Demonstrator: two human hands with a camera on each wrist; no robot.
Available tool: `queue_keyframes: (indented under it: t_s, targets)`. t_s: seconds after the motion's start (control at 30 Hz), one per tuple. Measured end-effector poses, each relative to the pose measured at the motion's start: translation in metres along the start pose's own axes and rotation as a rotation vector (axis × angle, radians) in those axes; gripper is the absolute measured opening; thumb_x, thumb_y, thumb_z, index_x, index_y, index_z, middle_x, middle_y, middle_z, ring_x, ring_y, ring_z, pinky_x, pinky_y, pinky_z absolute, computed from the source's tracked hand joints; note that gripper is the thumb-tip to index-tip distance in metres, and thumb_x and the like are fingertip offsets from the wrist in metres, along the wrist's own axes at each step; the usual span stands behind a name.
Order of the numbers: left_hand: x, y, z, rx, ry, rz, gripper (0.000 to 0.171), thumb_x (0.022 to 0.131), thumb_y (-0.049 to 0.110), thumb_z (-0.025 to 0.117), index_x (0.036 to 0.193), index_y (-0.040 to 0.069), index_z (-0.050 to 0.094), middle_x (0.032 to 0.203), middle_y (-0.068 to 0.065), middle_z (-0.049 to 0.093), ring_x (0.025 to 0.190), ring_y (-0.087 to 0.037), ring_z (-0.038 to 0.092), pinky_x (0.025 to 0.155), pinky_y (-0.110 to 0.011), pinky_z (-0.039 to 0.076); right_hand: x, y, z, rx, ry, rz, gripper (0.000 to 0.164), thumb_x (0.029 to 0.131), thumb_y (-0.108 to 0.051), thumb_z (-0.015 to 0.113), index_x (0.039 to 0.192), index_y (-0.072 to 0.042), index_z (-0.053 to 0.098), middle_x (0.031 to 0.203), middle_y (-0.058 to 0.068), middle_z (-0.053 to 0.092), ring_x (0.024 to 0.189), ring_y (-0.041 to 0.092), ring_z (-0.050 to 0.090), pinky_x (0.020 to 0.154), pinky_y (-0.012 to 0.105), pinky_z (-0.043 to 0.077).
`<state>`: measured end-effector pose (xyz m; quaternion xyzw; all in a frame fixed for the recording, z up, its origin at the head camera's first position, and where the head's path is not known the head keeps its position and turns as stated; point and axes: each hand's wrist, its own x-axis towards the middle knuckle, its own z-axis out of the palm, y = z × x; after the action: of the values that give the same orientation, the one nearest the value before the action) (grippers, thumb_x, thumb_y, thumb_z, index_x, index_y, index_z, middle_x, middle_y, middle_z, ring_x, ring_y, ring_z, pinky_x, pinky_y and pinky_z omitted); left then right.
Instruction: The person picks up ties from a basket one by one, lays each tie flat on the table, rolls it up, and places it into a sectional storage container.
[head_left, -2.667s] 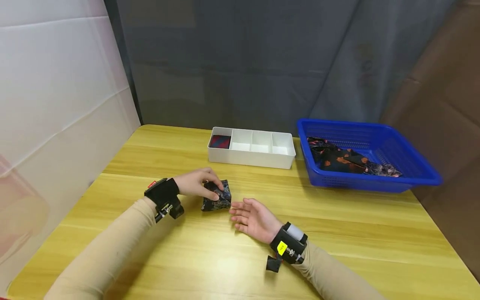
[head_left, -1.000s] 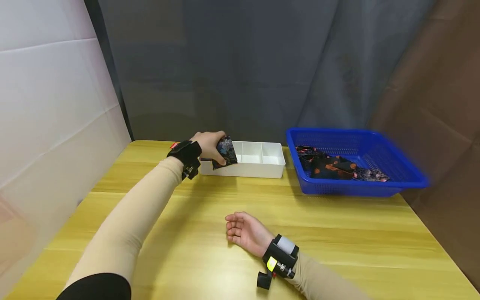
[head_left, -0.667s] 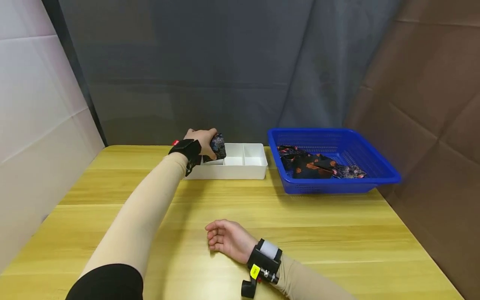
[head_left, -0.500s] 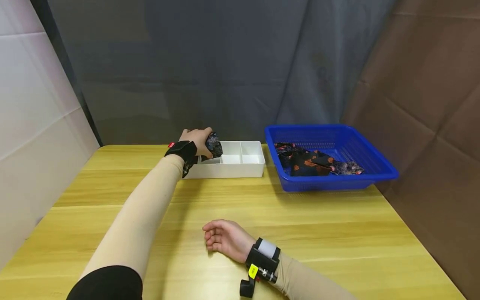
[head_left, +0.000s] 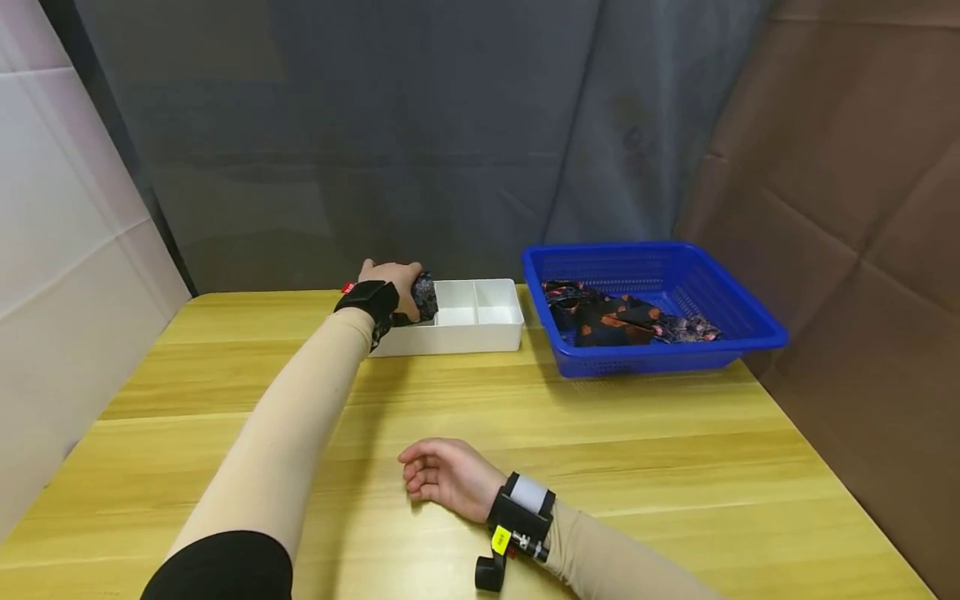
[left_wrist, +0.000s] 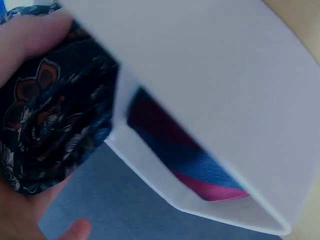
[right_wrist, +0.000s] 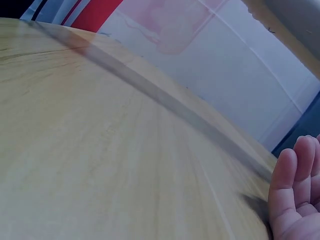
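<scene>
My left hand (head_left: 393,283) grips a folded dark floral cloth (head_left: 426,298) at the mouth of the second compartment from the left in a white divided box (head_left: 457,339). In the left wrist view, thumb and fingers hold the layered floral cloth (left_wrist: 55,120) from opposite sides. A striped red-and-blue folded cloth (left_wrist: 200,165) lies in the end compartment beside it; my left hand hides that compartment in the head view. My right hand (head_left: 453,479) rests on the table, palm turned sideways and fingers loosely curled, holding nothing.
A blue plastic basket (head_left: 667,354) stands right of the box, with several crumpled dark patterned cloths (head_left: 618,321) inside. Two compartments at the box's right end show bare white floors. The wooden table (head_left: 637,467) backs onto a grey curtain (head_left: 420,125).
My left hand has lifted the folded floral cloth off the table, carried it to the white box and lowered it toward the compartment. My right hand has drawn back slightly, its fingers curling more.
</scene>
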<state>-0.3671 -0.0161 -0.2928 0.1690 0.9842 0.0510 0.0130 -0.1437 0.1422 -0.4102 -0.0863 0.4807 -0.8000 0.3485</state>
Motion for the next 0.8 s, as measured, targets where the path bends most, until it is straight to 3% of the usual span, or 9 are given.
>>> queue_keyframes:
  t_s: [0.13,0.27,0.43,0.7,0.8]
  targets:
    - [0.005,-0.008,0.014,0.036,0.061,0.031,0.064,0.069,0.029,0.086,0.122,0.013,0.054,0.117,-0.01,0.065,0.105,-0.032,0.058,0.094,-0.056,0.028,0.003,0.002,0.001,-0.012,0.011,0.001,0.019,0.096,-0.017,0.047,0.094,-0.008,0.064,0.084,0.002,0.06,0.072,0.011,0.056,0.071,0.025,0.049]
    - [0.0,-0.013,0.024,0.073,0.143,0.028,0.065,0.069,0.028,0.087,0.122,0.011,0.054,0.119,-0.011,0.064,0.107,-0.033,0.056,0.095,-0.056,0.03,0.007,0.003,0.001,-0.033,0.0,0.006,0.019,0.097,-0.016,0.047,0.093,-0.008,0.064,0.083,0.002,0.06,0.071,0.01,0.055,0.071,0.025,0.05]
    - [-0.001,-0.012,0.035,0.102,0.2,0.025,0.065,0.068,0.026,0.087,0.123,0.011,0.055,0.12,-0.012,0.063,0.109,-0.033,0.055,0.095,-0.055,0.032,0.007,0.005,0.0,-0.045,-0.021,-0.008,0.019,0.097,-0.016,0.047,0.093,-0.008,0.063,0.082,0.002,0.06,0.07,0.01,0.056,0.071,0.025,0.05]
    - [-0.003,-0.01,0.045,0.101,0.219,0.016,0.062,0.067,0.02,0.085,0.12,0.008,0.054,0.121,-0.016,0.062,0.11,-0.036,0.053,0.092,-0.057,0.033,0.007,0.009,0.001,-0.063,-0.05,-0.016,0.02,0.099,-0.016,0.046,0.093,-0.008,0.063,0.083,0.001,0.061,0.07,0.009,0.057,0.071,0.025,0.05]
    - [-0.003,-0.008,0.042,0.065,0.187,0.003,0.067,0.072,0.027,0.083,0.128,0.009,0.052,0.126,-0.017,0.058,0.115,-0.036,0.05,0.095,-0.058,0.031,0.006,0.007,0.001,-0.083,-0.046,-0.025,0.02,0.099,-0.016,0.046,0.093,-0.008,0.063,0.083,0.001,0.061,0.071,0.009,0.057,0.072,0.025,0.051]
